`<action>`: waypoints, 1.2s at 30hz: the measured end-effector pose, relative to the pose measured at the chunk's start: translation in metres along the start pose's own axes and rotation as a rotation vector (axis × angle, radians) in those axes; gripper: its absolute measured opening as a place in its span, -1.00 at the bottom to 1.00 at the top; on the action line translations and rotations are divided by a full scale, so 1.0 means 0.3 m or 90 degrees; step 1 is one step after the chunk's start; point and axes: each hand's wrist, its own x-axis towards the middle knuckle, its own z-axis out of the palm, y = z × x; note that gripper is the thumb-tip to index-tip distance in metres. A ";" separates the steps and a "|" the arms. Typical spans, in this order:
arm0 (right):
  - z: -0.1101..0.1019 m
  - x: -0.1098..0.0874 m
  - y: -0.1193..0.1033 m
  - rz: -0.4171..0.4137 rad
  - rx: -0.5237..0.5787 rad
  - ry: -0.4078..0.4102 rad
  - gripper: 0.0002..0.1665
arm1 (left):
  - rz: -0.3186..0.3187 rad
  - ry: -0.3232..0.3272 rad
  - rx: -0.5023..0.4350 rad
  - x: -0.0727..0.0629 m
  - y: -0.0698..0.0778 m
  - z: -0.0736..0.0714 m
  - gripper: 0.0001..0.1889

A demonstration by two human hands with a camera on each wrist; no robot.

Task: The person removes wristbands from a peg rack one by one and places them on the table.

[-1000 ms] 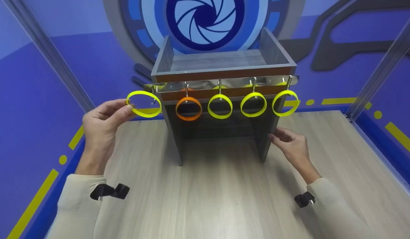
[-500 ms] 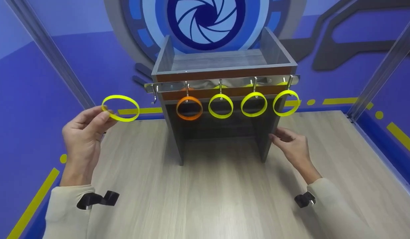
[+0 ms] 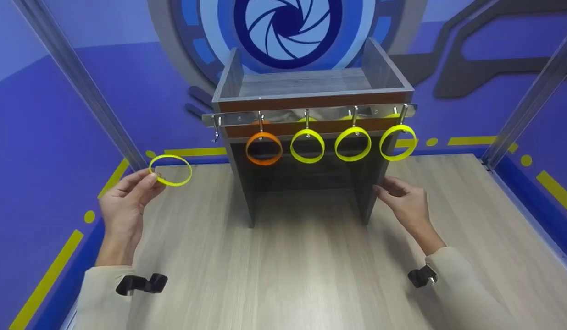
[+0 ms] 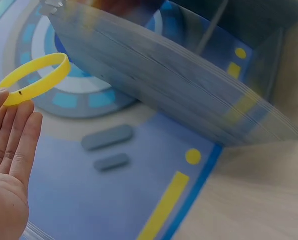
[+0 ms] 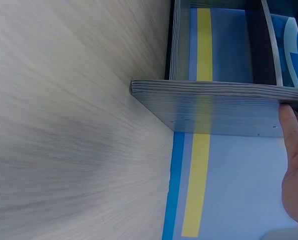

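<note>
My left hand pinches a thin yellow silicone wristband between thumb and fingers, left of the grey wooden shelf and apart from it. Along the shelf's front runs a metal hook rail. Its leftmost hook is bare. To the right hang an orange wristband and several yellow wristbands, one on each hook. With fingers fairly straight, my right hand touches the outer face of the shelf's right side panel, close to its front edge.
The grey shelf stands on a wood-patterned tabletop against a blue-purple printed back wall. Metal posts rise at both back corners. A black camera mount sits on each sleeve.
My left hand has drawn the yellow wristband leftward off the leftmost hook, then lowered it a little. My right hand stays at the side panel.
</note>
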 end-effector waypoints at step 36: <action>0.000 -0.013 -0.007 0.016 -0.018 -0.014 -0.56 | -0.216 -0.002 0.167 -0.057 -0.376 -0.159 -0.86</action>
